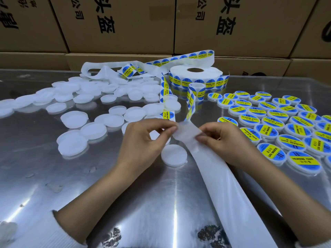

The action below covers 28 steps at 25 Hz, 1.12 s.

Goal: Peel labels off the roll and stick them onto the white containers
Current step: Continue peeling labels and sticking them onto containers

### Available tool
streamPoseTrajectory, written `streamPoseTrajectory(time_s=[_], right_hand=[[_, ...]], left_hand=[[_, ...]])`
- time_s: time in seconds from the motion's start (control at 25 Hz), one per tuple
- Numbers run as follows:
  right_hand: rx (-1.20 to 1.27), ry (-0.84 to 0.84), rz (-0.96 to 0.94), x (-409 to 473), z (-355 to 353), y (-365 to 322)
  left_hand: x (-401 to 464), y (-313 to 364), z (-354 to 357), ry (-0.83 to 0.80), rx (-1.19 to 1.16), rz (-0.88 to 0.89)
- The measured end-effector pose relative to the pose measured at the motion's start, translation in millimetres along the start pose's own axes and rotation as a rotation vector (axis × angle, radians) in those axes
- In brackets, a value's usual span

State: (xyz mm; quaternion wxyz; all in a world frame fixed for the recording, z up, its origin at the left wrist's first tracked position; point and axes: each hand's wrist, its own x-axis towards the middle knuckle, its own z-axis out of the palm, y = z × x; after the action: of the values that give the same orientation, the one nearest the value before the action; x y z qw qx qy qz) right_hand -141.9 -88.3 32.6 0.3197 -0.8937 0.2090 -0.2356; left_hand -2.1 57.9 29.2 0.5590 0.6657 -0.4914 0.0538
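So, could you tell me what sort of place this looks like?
Probably a small packing or labelling workshop: stacked cardboard cartons behind a metal worktable, a label roll, and rows of labelled containers.

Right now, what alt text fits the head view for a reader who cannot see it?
Both hands, left hand and right hand, pinch a label strip above a bare white container on a shiny table. Unlabelled containers lie left, labelled containers right, the label roll behind.

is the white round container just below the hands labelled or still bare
Bare. The white round container on the metal table shows a plain white top, unlike the blue-and-yellow labelled containers at right.
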Motion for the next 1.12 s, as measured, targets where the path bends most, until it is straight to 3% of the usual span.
streamPoseTrajectory(time_s=[0.16,0.32,0.4,0.6,0.76,0.96,1.12], right_hand=[[-0.075,0.012,0.156,-1,-8,0],[0.222,0.213,0.134,-1,-13,-18],[0.359,0.119,0.109,-4,-16,-31],[0.424,-0.221,0.058,-12,-13,-44],[0.566,-0.266,0.106,-13,-15,-43],[0.581,-0.031,0.105,-8,-17,-34],[0.665,0.137,0.095,-5,-19,-32]], left_hand=[[7,5,-9,0.119,-0.1,-0.03],[7,7,-8,0.039,-0.107,-0.032],[3,7,-5,-0.052,-0.09,-0.004],[2,5,-3,-0.165,-0.054,0.071],[2,6,-4,-0.182,-0.038,0.075],[6,1,-10,-0.244,0.093,0.007],[4,-13,-14,-0.647,0.458,-0.009]])
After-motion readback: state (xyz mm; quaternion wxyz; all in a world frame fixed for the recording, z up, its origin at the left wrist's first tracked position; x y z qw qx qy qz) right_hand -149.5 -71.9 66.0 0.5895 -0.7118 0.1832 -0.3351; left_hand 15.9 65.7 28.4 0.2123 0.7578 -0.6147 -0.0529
